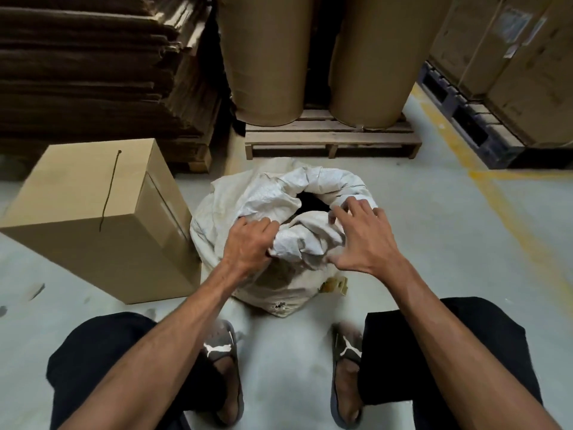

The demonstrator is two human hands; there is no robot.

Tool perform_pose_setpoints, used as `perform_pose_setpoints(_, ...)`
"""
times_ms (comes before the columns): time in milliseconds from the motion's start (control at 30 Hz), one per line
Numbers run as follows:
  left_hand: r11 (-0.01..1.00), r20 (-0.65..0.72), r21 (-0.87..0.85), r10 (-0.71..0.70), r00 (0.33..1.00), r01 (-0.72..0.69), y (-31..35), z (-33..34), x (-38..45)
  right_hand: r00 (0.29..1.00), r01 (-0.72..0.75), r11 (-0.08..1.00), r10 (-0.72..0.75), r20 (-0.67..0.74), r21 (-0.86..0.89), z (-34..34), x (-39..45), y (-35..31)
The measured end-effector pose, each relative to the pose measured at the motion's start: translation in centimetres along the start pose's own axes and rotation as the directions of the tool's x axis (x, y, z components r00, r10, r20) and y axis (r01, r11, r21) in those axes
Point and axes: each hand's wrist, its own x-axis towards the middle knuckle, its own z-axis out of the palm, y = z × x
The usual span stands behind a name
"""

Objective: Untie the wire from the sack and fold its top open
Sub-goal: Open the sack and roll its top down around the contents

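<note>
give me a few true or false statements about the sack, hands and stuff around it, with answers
1. The left hand grips the sack's rolled rim. True.
2. The wire is tied around the sack's neck. False: it lies on the box to the left.
3. The sack's top is open, showing a dark hole. True.
4. The right hand is clenched in a fist away from the sack. False: its fingers are spread over the rim.
5. The two big rolls stand on a pallet. True.
</note>
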Motion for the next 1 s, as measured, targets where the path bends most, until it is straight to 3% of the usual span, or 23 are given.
perform_pose_setpoints(100,0.99,-0.231,0.074,0.133,0.964,-0.119,0.6,0.2,0.8,0.992,0.118,0.988,-0.113,0.047,-0.098,0.4,0.5,-2.9)
perform_pose_setpoints(167,0.987,-0.292,0.073,0.159,0.943,-0.144,0.9,0.1,1.1,0.987,0.12,0.987,-0.106,0.123,-0.109,1.4,1.4,-4.8)
perform_pose_setpoints(233,0.982,-0.22,0.061,0.186,0.957,-0.177,1.0,-0.3,1.1,0.993,0.073,0.995,-0.066,0.102,-0.071,2.3,2.0,-5.8)
perform_pose_setpoints(300,0.983,-0.017,-0.079,0.162,0.987,-0.163,0.3,-1.2,1.4,0.998,0.05,0.998,-0.049,0.048,-0.024,2.9,1.9,-6.2)
perform_pose_setpoints(367,0.93,0.264,-0.368,0.084,0.961,0.02,-1.2,-3.0,2.0,0.996,0.084,0.996,-0.084,-0.012,-0.006,3.6,1.2,-6.5)
perform_pose_setpoints(433,0.77,0.412,-0.591,0.032,0.911,0.24,-2.7,-5.0,2.0,0.981,0.142,0.989,-0.147,-0.126,-0.046,4.5,0.7,-6.6)
perform_pose_setpoints(467,0.69,0.379,-0.66,-0.036,0.925,0.297,-3.0,-5.7,1.9,0.97,0.158,0.985,-0.169,-0.172,-0.076,4.9,0.5,-6.5)
perform_pose_setpoints(533,0.61,0.216,-0.689,-0.343,0.914,0.391,-2.8,-6.3,1.6,0.943,0.165,0.977,-0.197,-0.269,-0.135,5.5,0.3,-6.2)
perform_pose_setpoints(600,0.582,0.137,-0.505,-0.675,0.725,0.637,-2.2,-5.8,1.6,0.901,0.16,0.966,-0.228,-0.37,-0.205,6.0,0.1,-6.2)
perform_pose_setpoints(633,0.493,0.24,-0.379,-0.765,0.598,0.783,-2.0,-5.2,1.5,0.875,0.161,0.958,-0.25,-0.415,-0.239,6.3,0.0,-6.4)
perform_pose_setpoints(700,0.185,0.576,-0.282,-0.752,0.32,0.941,-1.7,-3.4,1.3,0.827,0.172,0.942,-0.297,-0.477,-0.288,6.8,-0.1,-6.9)
perform_pose_setpoints(733,0.021,0.678,-0.301,-0.699,0.229,0.953,-1.6,-2.7,1.2,0.813,0.182,0.936,-0.315,-0.489,-0.301,7.0,-0.3,-7.1)
perform_pose_setpoints(800,-0.201,0.714,-0.399,-0.681,0.165,0.894,-1.8,-1.1,1.1,0.794,0.199,0.926,-0.345,-0.501,-0.322,7.3,-0.4,-7.4)
perform_pose_setpoints(900,-0.343,0.687,-0.494,-0.717,0.117,0.799,-1.8,0.4,1.3,0.808,0.177,0.928,-0.328,-0.49,-0.328,7.1,-0.8,-7.9)
perform_pose_setpoints(1000,-0.56,0.737,-0.557,-0.673,0.056,0.613,-2.6,-0.2,2.0,0.912,0.156,0.955,-0.237,-0.334,-0.251,6.5,-1.3,-8.4)
